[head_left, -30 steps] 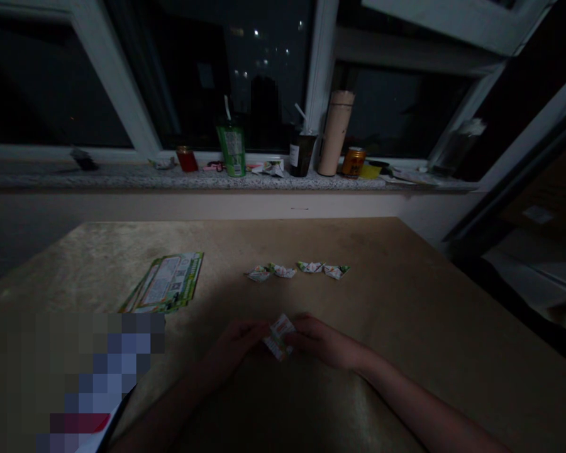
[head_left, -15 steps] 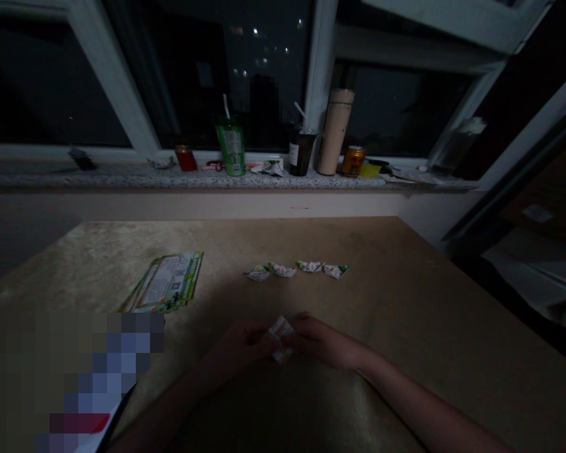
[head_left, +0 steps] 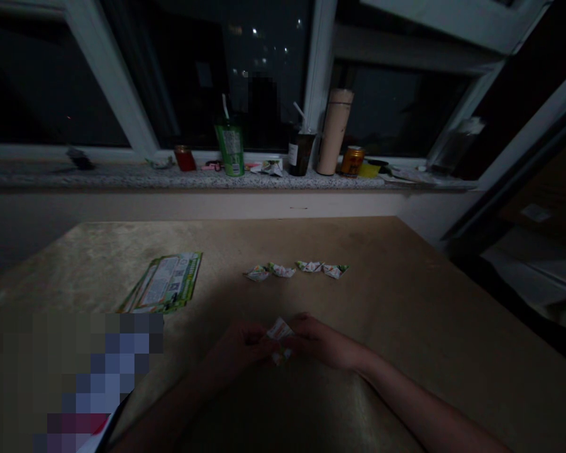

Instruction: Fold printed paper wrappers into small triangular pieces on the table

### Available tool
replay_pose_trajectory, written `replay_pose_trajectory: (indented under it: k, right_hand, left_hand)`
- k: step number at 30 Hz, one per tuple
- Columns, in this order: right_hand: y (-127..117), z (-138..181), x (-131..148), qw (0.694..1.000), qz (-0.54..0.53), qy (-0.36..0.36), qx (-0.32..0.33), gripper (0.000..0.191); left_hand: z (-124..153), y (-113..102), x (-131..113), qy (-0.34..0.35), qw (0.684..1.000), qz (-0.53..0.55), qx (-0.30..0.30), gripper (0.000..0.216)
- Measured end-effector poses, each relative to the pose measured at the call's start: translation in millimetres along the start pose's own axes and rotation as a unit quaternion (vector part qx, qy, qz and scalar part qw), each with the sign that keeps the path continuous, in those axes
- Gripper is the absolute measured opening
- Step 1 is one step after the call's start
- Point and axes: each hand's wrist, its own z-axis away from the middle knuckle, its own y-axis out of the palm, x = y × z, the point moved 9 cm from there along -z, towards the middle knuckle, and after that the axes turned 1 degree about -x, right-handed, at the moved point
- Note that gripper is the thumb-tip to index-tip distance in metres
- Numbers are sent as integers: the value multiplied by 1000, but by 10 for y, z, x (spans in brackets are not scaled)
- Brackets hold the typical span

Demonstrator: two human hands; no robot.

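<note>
Both my hands meet low on the tan table (head_left: 405, 302) and pinch a small folded piece of printed paper (head_left: 280, 332) between them. My left hand (head_left: 238, 349) grips its left side with closed fingers. My right hand (head_left: 323, 343) holds its right side, fingers also closed. Beyond them lies a row of several small folded paper pieces (head_left: 295, 270). A stack of green printed leaflets (head_left: 167, 283) lies to the left.
A stone window sill (head_left: 122, 179) runs behind the table with a green cup with a straw (head_left: 231, 148), a dark cup (head_left: 299, 151), a tall beige flask (head_left: 332, 132), a can (head_left: 351, 160) and a red jar (head_left: 185, 157). The room is dim.
The paper between my hands has been folded smaller and looks more crumpled. My hands have stayed in the same place.
</note>
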Motion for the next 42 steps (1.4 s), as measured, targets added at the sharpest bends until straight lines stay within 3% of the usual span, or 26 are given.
replay_pose_trajectory:
  k: [6,9,17,25,29,34,42]
  right_hand:
    - [-20,-9,-24,993,-111,21,-17,40]
    - [-37,-20,-21,994,-102,31,-38,43]
    - [-203,-17,-93,977,-84,70,-184,41]
    - [-210,-15,-118,960,-125,59,-244,41]
    - [-165,-22,-186,953,-167,81,-239,39]
    - [-141,-26,-138,963,-149,69,-213,37]
    - [-181,-8,-131,973,-138,75,-169,31]
  left_hand:
    - [8,61,38,2,1000,-2,23,29]
    - [34,90,11,7,999,-38,20,31]
    - [64,121,-35,-2,995,-103,-5,35]
    - [61,147,-37,0,994,-107,-4,34]
    - [64,152,3,-11,994,-107,-3,35]
    - [72,48,-106,44,995,-77,-53,48]
    - [70,-2,-92,61,986,-118,-99,47]
